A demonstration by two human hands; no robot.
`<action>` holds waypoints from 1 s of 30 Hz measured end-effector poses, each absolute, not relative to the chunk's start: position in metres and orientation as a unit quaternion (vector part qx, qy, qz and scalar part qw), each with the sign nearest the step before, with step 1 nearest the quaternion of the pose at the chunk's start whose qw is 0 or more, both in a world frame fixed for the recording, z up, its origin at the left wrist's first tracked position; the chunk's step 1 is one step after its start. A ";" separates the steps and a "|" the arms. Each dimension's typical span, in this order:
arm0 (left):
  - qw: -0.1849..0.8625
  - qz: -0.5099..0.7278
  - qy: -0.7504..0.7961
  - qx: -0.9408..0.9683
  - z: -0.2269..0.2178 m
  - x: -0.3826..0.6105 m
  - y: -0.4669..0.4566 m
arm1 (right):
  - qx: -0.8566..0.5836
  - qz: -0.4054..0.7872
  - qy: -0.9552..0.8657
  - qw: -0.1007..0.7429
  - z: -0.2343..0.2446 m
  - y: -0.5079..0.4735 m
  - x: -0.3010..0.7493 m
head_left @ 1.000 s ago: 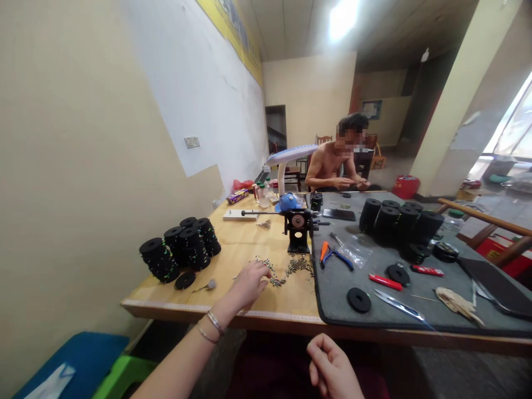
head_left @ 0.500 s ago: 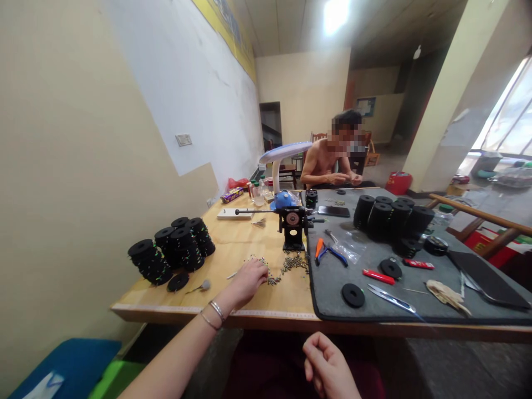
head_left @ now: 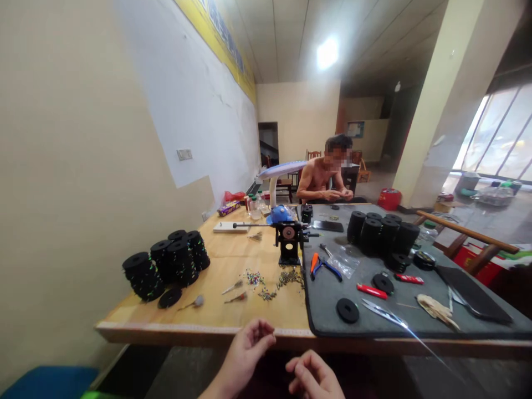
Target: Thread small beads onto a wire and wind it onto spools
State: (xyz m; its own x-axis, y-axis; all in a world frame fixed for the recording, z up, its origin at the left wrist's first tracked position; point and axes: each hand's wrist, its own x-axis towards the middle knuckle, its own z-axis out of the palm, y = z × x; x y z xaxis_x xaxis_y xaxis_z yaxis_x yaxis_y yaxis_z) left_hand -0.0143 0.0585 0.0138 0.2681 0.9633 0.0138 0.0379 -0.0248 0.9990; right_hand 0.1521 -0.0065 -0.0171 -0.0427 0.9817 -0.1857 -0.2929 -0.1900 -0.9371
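Note:
My left hand point(head_left: 246, 350) is at the table's front edge, thumb and fingertips pressed together; whatever they pinch is too small to make out. Lower and to the right, my right hand point(head_left: 312, 376) has its fingers curled in a similar pinch, its contents hidden too. The hands are apart, facing each other. Beyond them on the wood lie a pile of coloured beads point(head_left: 253, 277), a small pile of dark beads point(head_left: 267, 295) and a heap of small metal-coloured pieces point(head_left: 290, 277). Two thin bundles with pale stems point(head_left: 236, 298) lie left of these.
Black foam spools point(head_left: 143, 275) stand stacked at left, more spools point(head_left: 372, 233) on the grey mat point(head_left: 328, 327). A black hand-crank winder point(head_left: 288, 244) stands mid-table. Pliers point(head_left: 326, 270), scissors point(head_left: 384, 314) and red lighters point(head_left: 372, 291) lie on the mat. A person point(head_left: 324, 177) sits opposite.
My left hand has drawn back from the bead pile to the table edge, near my right hand, uncovering the coloured beads. The right hand has moved slightly lower in view as the camera tilted up.

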 end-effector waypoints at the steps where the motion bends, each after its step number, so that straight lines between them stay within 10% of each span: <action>1: 0.586 0.425 0.426 0.542 0.009 -0.010 0.045 | -0.457 0.616 -0.379 0.517 -0.011 -0.010 0.151; 30: 0.701 0.434 0.402 0.399 -0.014 0.001 0.011 | -0.463 0.659 -0.370 0.463 -0.001 -0.017 0.135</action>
State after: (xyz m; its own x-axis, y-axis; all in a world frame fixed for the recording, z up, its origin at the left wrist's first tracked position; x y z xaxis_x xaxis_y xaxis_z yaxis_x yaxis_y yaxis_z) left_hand 0.0012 0.0106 -0.0139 0.3001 0.9292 -0.2159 -0.2882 0.3041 0.9080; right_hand 0.1346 -0.0170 -0.0006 -0.1429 0.9530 -0.2673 -0.2674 -0.2972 -0.9166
